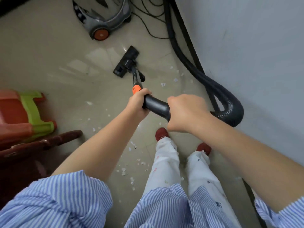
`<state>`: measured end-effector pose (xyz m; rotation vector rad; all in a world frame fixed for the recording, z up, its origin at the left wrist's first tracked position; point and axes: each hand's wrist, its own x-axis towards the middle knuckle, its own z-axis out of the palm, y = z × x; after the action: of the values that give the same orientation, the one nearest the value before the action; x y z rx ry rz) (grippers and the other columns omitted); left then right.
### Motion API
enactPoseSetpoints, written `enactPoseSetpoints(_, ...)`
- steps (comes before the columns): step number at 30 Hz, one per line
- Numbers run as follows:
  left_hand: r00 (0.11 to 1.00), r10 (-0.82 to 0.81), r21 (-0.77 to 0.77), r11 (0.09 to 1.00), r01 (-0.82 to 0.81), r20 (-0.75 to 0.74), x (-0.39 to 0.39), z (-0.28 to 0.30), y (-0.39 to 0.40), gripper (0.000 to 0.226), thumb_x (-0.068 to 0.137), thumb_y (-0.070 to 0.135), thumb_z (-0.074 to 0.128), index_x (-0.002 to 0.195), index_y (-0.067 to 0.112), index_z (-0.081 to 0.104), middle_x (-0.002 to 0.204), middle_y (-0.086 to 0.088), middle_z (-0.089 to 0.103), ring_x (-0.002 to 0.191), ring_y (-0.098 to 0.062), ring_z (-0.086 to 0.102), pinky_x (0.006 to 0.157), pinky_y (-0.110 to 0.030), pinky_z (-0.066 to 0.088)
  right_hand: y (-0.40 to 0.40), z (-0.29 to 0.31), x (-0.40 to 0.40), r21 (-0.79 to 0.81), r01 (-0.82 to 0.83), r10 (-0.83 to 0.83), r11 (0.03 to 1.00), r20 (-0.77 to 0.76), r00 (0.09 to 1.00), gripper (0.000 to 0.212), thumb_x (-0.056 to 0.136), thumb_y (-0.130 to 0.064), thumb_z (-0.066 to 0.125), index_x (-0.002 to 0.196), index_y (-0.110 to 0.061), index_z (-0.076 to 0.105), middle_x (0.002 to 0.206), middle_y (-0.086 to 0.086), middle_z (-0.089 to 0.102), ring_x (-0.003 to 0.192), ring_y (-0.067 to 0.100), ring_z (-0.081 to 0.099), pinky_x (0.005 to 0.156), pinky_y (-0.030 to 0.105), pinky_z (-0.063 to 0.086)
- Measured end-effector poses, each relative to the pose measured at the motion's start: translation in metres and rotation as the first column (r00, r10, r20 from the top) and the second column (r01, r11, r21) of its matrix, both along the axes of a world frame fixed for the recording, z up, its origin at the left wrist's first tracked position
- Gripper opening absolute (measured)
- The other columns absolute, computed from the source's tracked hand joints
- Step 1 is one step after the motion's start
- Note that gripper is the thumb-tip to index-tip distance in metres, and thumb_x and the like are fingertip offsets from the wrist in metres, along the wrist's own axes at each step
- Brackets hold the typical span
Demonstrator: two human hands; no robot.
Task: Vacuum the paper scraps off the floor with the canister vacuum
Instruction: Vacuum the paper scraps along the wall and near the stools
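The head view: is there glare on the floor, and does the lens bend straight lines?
In the head view, pale glare patches lie on the glossy floor left of the floor nozzle; the wide lens bows the wall edge at right; the striped sleeves near the bottom look stretched and slightly soft.

The shirt sleeve (65, 199) is blue-and-white striped; the trousers (166, 163) are white with small coloured specks, above dark red shoes (162, 134). The black wand (136, 76) carries an orange collar (136, 89). The grey canister (105, 17) has an orange wheel (100, 34). White scraps (123, 171) dot the beige floor (49, 55). A green stool (37, 111) nests in a red one.
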<state>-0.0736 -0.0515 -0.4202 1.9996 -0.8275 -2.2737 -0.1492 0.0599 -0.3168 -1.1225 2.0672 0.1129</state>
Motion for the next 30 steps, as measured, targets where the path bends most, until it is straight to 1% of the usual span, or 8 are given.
enactPoseSetpoints(3, 0.997, -0.073, 0.037, 0.997, 0.073, -0.015, -0.011, 0.011, 0.034, 0.02, 0.087, 0.0, 0.049, 0.073, 0.01, 0.038, 0.065, -0.006, 0.046, 0.057, -0.015, 0.048, 0.052, -0.025, 0.041, 0.036, 0.014, 0.001, 0.031, 0.076, -0.075, 0.997, -0.011, 0.997, 0.024, 0.078, -0.024, 0.06, 0.087, -0.019, 0.038, 0.064, -0.004, 0.036, 0.051, 0.01, 0.032, 0.045, 0.022, 0.02)
enactPoseSetpoints(5, 0.992, -0.127, 0.034, 0.991, 0.126, 0.017, -0.02, 0.014, 0.053, 0.013, 0.085, 0.002, 0.052, 0.083, 0.007, 0.041, 0.07, -0.007, 0.049, 0.059, -0.016, 0.051, 0.051, -0.026, 0.043, 0.056, 0.022, -0.001, 0.076, 0.116, -0.116, 0.99, -0.006, 0.993, 0.026, 0.077, -0.026, 0.061, 0.088, -0.019, 0.039, 0.065, -0.004, 0.036, 0.052, 0.011, 0.034, 0.045, 0.022, 0.022)
enactPoseSetpoints(9, 0.981, -0.188, 0.052, 0.981, 0.186, 0.043, -0.037, 0.022, 0.083, 0.028, 0.082, 0.004, 0.056, 0.104, 0.006, 0.038, 0.078, -0.008, 0.05, 0.065, -0.018, 0.053, 0.055, -0.028, 0.045, 0.089, 0.028, -0.012, 0.086, 0.173, -0.173, 0.981, -0.006, 0.985, 0.028, 0.077, -0.028, 0.063, 0.089, -0.02, 0.039, 0.066, -0.004, 0.038, 0.066, 0.02, 0.045, 0.046, 0.022, 0.024)
enactPoseSetpoints(14, 0.97, -0.239, 0.079, 0.969, 0.236, 0.034, -0.044, 0.027, 0.12, 0.03, 0.083, 0.006, 0.056, 0.105, 0.007, 0.037, 0.08, -0.008, 0.049, 0.065, -0.017, 0.052, 0.053, -0.028, 0.045, 0.127, 0.037, -0.015, 0.078, 0.204, -0.203, 0.976, -0.026, 0.979, 0.028, 0.077, -0.028, 0.063, 0.089, -0.02, 0.038, 0.066, -0.005, 0.038, 0.07, 0.021, 0.046, 0.046, 0.021, 0.024)
enactPoseSetpoints(19, 0.968, -0.25, 0.091, 0.965, 0.247, 0.028, -0.051, 0.041, 0.156, 0.032, 0.083, 0.005, 0.056, 0.111, 0.006, 0.04, 0.08, -0.008, 0.049, 0.067, -0.017, 0.051, 0.054, -0.028, 0.045, 0.161, 0.05, -0.019, 0.093, 0.215, -0.212, 0.972, -0.04, 0.976, 0.027, 0.076, -0.027, 0.062, 0.088, -0.02, 0.038, 0.066, -0.004, 0.039, 0.059, 0.014, 0.041, 0.046, 0.022, 0.027)
enactPoseSetpoints(24, 0.977, -0.214, 0.11, 0.971, 0.214, -0.007, -0.056, 0.059, 0.201, 0.025, 0.086, 0.003, 0.053, 0.107, 0.008, 0.04, 0.077, -0.007, 0.048, 0.065, -0.016, 0.05, 0.055, -0.026, 0.046, 0.199, 0.067, -0.025, 0.12, 0.182, -0.172, 0.976, -0.087, 0.981, 0.029, 0.072, -0.03, 0.066, 0.087, -0.02, 0.042, 0.067, -0.004, 0.041, 0.065, 0.019, 0.046, 0.046, 0.021, 0.023)
enactPoseSetpoints(28, 0.974, -0.227, 0.127, 0.965, 0.228, -0.021, -0.058, 0.068, 0.229, 0.021, 0.087, 0.003, 0.052, 0.102, 0.011, 0.04, 0.077, -0.007, 0.047, 0.063, -0.015, 0.049, 0.052, -0.025, 0.045, 0.224, 0.077, -0.029, 0.151, 0.176, -0.164, 0.973, -0.089, 0.982, 0.029, 0.072, -0.03, 0.067, 0.088, -0.021, 0.045, 0.068, -0.003, 0.045, 0.055, 0.012, 0.043, 0.046, 0.021, 0.025)
enactPoseSetpoints(30, 0.974, -0.226, 0.133, 0.965, 0.227, -0.022, -0.058, 0.072, 0.241, 0.015, 0.087, 0.003, 0.052, 0.091, 0.013, 0.041, 0.075, -0.006, 0.046, 0.061, -0.015, 0.049, 0.048, -0.024, 0.045, 0.236, 0.081, -0.03, 0.148, 0.173, -0.162, 0.974, -0.083, 0.983, 0.029, 0.071, -0.029, 0.067, 0.088, -0.02, 0.046, 0.068, -0.003, 0.046, 0.055, 0.011, 0.043, 0.046, 0.021, 0.026)
